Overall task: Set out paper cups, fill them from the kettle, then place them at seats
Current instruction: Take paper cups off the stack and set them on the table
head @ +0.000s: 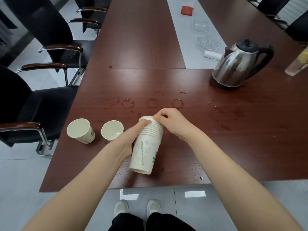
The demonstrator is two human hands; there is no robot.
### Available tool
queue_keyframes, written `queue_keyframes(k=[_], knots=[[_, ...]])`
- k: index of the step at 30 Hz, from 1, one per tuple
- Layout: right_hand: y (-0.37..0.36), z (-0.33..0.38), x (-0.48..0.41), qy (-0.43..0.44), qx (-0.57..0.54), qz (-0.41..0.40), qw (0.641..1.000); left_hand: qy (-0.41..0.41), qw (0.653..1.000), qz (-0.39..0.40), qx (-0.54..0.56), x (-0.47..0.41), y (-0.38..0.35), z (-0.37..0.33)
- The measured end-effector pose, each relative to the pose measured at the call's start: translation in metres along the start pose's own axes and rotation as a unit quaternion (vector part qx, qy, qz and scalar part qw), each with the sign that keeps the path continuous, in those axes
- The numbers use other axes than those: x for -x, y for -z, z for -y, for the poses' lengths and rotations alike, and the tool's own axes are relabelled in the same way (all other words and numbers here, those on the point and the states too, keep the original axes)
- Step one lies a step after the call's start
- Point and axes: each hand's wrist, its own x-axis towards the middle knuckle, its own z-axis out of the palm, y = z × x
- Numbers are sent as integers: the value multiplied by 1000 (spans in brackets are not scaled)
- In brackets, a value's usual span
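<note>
— Writing on the cup stack?
— Green, too small to read.
— Hands?
— Left hand grips it, tilted over the worktop; right hand fingers pinch its top rim.

Bright, even light falls from overhead. Broad, soft patches of glare lie on the glossy reddish-brown wooden table beyond the fingers, and the wet rings just beyond them glint. The shiny steel kettle with a black handle, far right of the fingers, carries sharp highlights and reflections. Shadows on the table are faint and soft-edged. The stack of white paper cups in the fingers is crisp, its green print visible. The wide lens bows the table's edges and stretches the bare forearms toward the lower corners. The black office chairs left of the fingers lose detail in darkness.
</note>
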Motion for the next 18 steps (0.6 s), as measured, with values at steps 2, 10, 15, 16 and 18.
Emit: queue_keyframes(k=[2, 10, 15, 16, 18], knots=[[4, -3, -4, -17, -36, -28, 999, 4, 1000, 4, -18, 2, -1, 1], [13, -13, -6, -200, -269, 105, 936, -8, 999, 22, -46, 5, -6, 1], [13, -15, -6, -197, -321, 91, 922, -6, 997, 40, -58, 6, -7, -1], [14, -15, -6, -196, -328, 85, 920, -6, 997, 44, -58, 7, -7, -1], [16, -15, -7, -193, -334, 71, 920, -7, 997, 49, -57, 8, -8, -1]])
